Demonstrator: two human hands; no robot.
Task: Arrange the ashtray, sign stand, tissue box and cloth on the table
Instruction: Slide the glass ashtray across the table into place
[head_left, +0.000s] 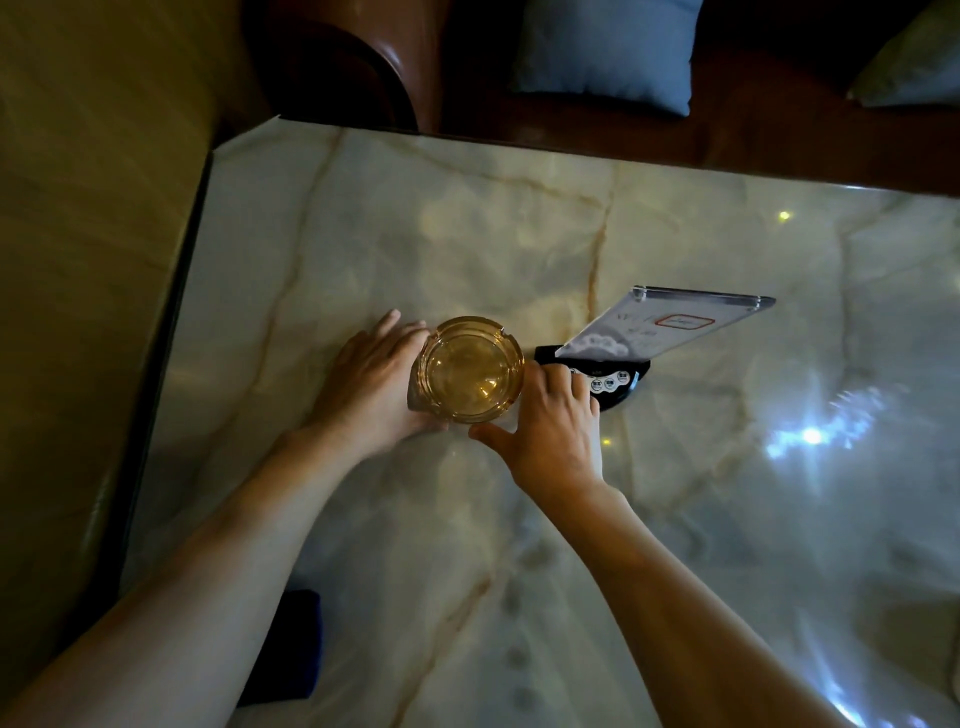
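A round amber glass ashtray (470, 375) stands on the marble table (519, 234). My left hand (370, 387) cups its left side and my right hand (550, 423) presses against its right side, so both hands hold it between them. Right beside the ashtray stands the sign stand (670, 325), a clear tilted panel on a black base with buttons; my right fingers touch that base. A dark blue cloth (291, 647) lies at the near left of the table, partly hidden under my left forearm. No tissue box is in view.
A brown leather sofa (395, 73) with a blue-grey cushion (605, 54) runs along the far edge of the table. A second cushion (914, 67) shows at the top right. The table's left edge borders a tan floor (93, 208).
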